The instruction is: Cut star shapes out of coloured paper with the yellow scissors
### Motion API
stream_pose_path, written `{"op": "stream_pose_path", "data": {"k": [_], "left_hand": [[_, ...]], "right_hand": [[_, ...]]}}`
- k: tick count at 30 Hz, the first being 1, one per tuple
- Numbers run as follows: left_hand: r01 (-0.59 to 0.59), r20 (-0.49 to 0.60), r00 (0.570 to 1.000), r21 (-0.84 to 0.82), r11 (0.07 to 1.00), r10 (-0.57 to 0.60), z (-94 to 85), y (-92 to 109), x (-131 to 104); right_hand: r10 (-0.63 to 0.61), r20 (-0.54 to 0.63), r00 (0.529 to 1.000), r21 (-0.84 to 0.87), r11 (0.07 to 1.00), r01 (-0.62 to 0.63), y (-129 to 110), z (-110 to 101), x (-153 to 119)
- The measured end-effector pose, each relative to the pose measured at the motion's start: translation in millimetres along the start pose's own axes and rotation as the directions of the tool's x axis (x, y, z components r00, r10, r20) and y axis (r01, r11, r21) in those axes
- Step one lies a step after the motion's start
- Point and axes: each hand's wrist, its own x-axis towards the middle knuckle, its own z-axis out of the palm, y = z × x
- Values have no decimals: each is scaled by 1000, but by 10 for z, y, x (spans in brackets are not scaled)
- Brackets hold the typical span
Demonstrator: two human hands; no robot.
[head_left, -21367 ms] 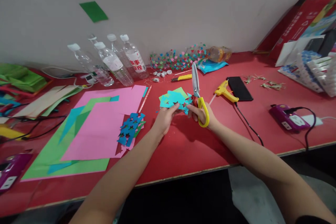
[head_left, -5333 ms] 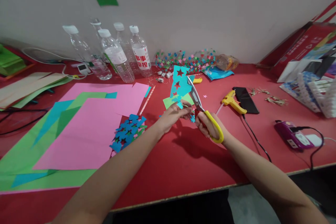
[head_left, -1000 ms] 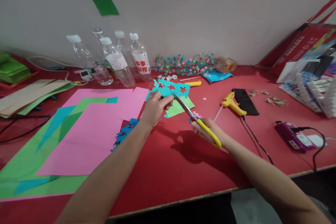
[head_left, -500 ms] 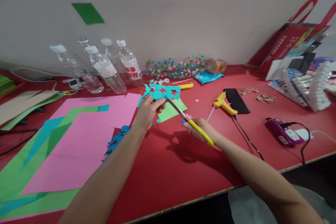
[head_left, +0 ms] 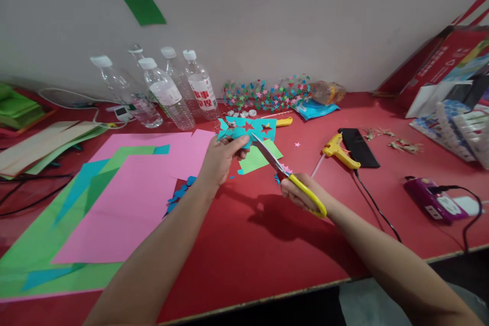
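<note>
Pinched in my left hand [head_left: 225, 155] is a sheet of blue paper [head_left: 272, 130] with star-shaped holes cut out of it. My right hand [head_left: 298, 191] grips yellow-handled scissors [head_left: 307, 194], whose blades point up and left. Their tips meet the blue paper by my left thumb. Below the blades lies a light green piece of paper [head_left: 260, 157]. Several small pink stars [head_left: 286, 168] rest beside the scissors, partly behind them. Blue paper scraps [head_left: 181, 193] lie under my left forearm, which hides some of them.
Pink sheets [head_left: 114, 204] over green ones cover the table's left. Plastic bottles [head_left: 168, 94] stand behind, beside a lying bottle covered in paper stars [head_left: 267, 92]. To the right are a yellow glue gun [head_left: 338, 152], a black phone [head_left: 359, 147] and a purple power socket [head_left: 433, 201].
The camera view has shifted, so most objects sit further left or right of before. Both hands still hold the blue paper and scissors, with the blades against the paper.
</note>
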Motion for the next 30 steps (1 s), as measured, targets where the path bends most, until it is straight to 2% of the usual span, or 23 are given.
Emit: {"op": "stream_pose_path", "data": {"k": [8,13,21,30], "left_hand": [[-48,15,999,-42,998,49,72,41,-68],[-111,-21,994,-41,993,110,129,91,-129],[-136,-3,991,25,990,136,39,131,-130],[-136,3,991,77,988,136,20,160,-134]], "right_hand": [[-110,31,993,55,993,109,43,-9,-4],[-94,1,996,25,995,94,14,12,-45],[-140,3,990,-3,990,140,45,21,-62],[-190,22,981,-19,981,191,56,47,-58]]}}
